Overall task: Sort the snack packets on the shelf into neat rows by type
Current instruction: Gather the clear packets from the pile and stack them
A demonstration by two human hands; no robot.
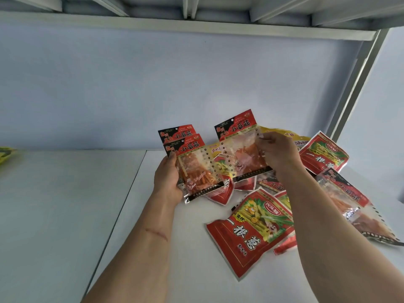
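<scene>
My left hand [167, 173] grips two stacked clear-window packets with red-and-black tops [192, 165], held upright above the white shelf [65, 204]. My right hand [276, 153] pinches a third packet of the same kind [240, 147] by its right edge, just to the right of the stack. Below and behind them lies a loose pile: a big red packet with green onion art [247, 232] at the front, another like it [322, 155] at the back right, a clear-window packet [354, 206] at the right, and a yellow packet [284, 134] partly hidden.
A seam [122, 206] splits the shelf board into left and right halves. A yellow-green packet [6, 155] peeks in at the far left edge. A metal upright [358, 84] stands at the back right, and the upper shelf's underside [196, 16] runs overhead.
</scene>
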